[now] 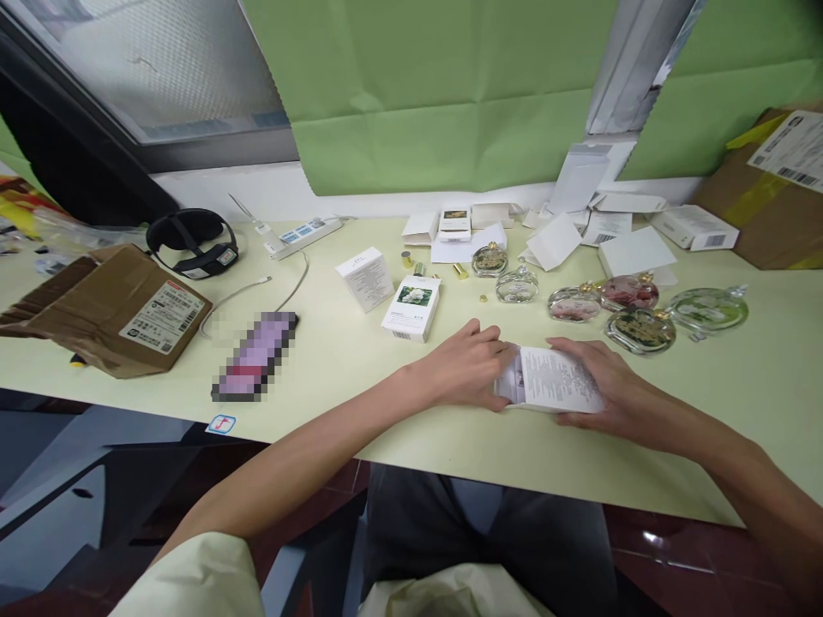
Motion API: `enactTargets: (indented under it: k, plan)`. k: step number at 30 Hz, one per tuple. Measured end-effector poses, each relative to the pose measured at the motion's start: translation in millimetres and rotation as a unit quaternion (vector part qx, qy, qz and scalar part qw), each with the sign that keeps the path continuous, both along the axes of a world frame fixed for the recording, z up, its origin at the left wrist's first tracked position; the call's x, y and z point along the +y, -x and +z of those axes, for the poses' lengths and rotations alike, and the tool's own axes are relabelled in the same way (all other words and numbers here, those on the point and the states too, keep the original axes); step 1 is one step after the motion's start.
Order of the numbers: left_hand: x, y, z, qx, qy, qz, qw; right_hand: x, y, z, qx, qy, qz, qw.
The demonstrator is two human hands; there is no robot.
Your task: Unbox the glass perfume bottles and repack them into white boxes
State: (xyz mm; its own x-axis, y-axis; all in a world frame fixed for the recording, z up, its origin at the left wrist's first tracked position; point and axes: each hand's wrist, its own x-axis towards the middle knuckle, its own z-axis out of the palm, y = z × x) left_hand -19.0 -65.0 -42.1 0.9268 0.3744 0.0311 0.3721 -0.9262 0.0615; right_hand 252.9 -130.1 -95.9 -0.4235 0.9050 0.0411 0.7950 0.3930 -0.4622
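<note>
A white printed perfume box [558, 380] lies on its side just above the table's front part, its left end open with a clear plastic insert [513, 377] showing inside. My right hand [608, 381] is wrapped round the box's right end. At the open end, my left hand [472, 364] has its fingers closed on the rim and the insert area; what its fingertips pinch is partly hidden. Behind the box stand several glass perfume bottles, among them a dark-patterned bottle [639, 331], a pink bottle [574, 303] and a green bottle [707, 308].
Left of my hands are a white box with a flower picture [411, 310] and another white box [365, 278]. Small gold caps [460, 271] lie behind. White cartons [694, 227] line the wall. Farther left are a phone [255, 358], a cardboard box [109, 308], a headset [191, 242] and a power strip [305, 236].
</note>
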Motion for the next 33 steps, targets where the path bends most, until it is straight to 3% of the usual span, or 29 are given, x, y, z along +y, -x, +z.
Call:
enactTargets:
  k: [11,20,33]
  plan:
    - [-1.8,7.3,-24.2,-0.069,0.028,0.022,0.997,-2.8,-9.8,-2.3,0.004,0.005,-0.018,1.000]
    - [-0.9,11.9,-35.7,-0.100,0.054,0.038,0.993,-3.8,-9.5,-2.0,0.012,0.005,-0.019,1.000]
    - [-3.5,37.2,-34.3,-0.126,0.090,0.058,0.986,-16.3,-16.5,11.1,-0.030,0.039,-0.056,0.997]
